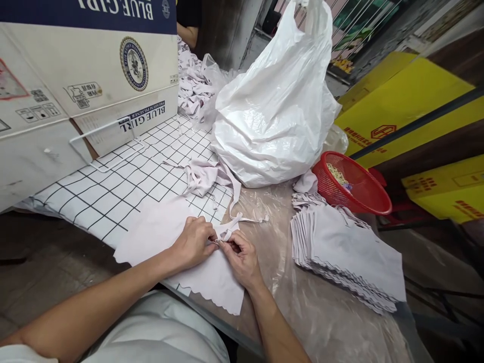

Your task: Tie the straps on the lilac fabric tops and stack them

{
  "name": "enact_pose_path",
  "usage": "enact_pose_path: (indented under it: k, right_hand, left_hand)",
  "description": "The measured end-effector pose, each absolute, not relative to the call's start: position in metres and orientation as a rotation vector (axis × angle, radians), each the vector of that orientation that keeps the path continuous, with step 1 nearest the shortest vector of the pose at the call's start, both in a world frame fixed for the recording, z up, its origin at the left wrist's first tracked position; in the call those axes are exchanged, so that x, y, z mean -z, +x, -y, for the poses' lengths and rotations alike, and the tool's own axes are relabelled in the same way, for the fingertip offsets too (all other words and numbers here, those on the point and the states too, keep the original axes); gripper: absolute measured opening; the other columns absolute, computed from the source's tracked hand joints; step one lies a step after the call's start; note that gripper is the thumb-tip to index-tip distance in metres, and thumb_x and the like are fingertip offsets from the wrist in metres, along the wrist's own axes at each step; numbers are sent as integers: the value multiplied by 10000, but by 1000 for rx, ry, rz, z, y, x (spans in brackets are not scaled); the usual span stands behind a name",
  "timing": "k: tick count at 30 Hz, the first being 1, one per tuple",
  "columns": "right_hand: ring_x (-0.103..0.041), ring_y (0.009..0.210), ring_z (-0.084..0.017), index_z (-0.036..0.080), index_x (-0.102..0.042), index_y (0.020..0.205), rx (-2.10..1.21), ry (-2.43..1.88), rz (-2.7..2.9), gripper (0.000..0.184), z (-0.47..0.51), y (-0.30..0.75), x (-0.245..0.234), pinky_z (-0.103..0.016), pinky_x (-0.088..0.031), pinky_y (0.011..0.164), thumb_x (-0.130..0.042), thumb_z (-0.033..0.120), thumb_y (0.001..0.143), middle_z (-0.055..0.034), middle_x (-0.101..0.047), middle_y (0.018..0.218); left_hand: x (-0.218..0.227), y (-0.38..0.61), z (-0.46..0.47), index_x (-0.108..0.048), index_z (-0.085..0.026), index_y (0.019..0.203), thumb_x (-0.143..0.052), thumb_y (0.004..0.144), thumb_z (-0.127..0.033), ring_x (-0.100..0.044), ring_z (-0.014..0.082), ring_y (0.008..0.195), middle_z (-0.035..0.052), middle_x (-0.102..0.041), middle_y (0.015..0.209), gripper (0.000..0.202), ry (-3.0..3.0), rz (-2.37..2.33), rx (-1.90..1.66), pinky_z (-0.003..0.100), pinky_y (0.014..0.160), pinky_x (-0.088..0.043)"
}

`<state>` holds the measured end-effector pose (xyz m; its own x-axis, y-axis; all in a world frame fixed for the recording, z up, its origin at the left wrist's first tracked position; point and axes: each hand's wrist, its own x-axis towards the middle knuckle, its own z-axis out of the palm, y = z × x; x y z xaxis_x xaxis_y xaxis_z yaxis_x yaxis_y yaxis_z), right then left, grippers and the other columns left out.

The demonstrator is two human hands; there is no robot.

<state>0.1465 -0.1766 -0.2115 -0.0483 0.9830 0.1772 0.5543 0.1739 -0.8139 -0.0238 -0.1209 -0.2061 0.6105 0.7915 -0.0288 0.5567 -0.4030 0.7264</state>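
A pale lilac cloth garment piece [155,227] with a scalloped lower edge lies flat at the front of the table. My left hand [194,241] pinches its strap end from the left side. From the right, my right hand [242,254] is closed on the same strap, fingertips almost meeting those of the left. A small loop or fastener seems to be between the fingertips, too small to make out. Beyond the hands a thin strap [236,194] runs up to a bunched lilac cloth [202,176].
A stack of lilac pieces [348,242] lies to the right, near a red basket [351,184] holding small bits. Behind stands a white plastic bag [276,111]. A large carton [91,75] with a white wire frame [106,143] is at left. A person's arm [188,34] shows at the back.
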Motion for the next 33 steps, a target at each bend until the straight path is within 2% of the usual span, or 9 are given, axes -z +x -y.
enact_pose_path:
  k: [13, 18, 23, 33]
  right_hand:
    - [-504, 729, -177, 213, -625, 776, -696, -1450, 1759, 146, 175, 154, 208, -295, -383, 670, -591, 260, 911, -12, -562, 725]
    - [-533, 749, -182, 213, -650, 797, -719, -1457, 1697, 156, 174, 155, 210, -300, -399, 667, -594, 296, 917, -25, -611, 763]
    - [-538, 771, -194, 224, -672, 793, -698, -1421, 1722, 143, 174, 151, 213, -325, -417, 716, -614, 282, 909, -25, -625, 746]
    - [-537, 770, -200, 229, -676, 795, -687, -1449, 1756, 151, 175, 152, 213, -331, -424, 717, -605, 289, 913, -27, -613, 741]
  left_hand:
    - [203, -23, 121, -694, -184, 760, -686, 806, -157, -562, 226, 880, 33, -711, 803, 54, 2089, -1079, -420, 399, 847, -328]
    - [203, -22, 121, -686, -181, 755, -693, 805, -151, -562, 227, 874, 35, -720, 807, 59, 2087, -1089, -413, 404, 845, -325]
    - [203, -22, 121, -673, -179, 735, -690, 814, -178, -563, 228, 868, 43, -708, 791, 80, 2107, -1092, -414, 405, 835, -332]
    - [205, -23, 121, -675, -183, 739, -697, 824, -220, -554, 222, 853, 43, -699, 784, 95, 2114, -1084, -417, 402, 830, -330]
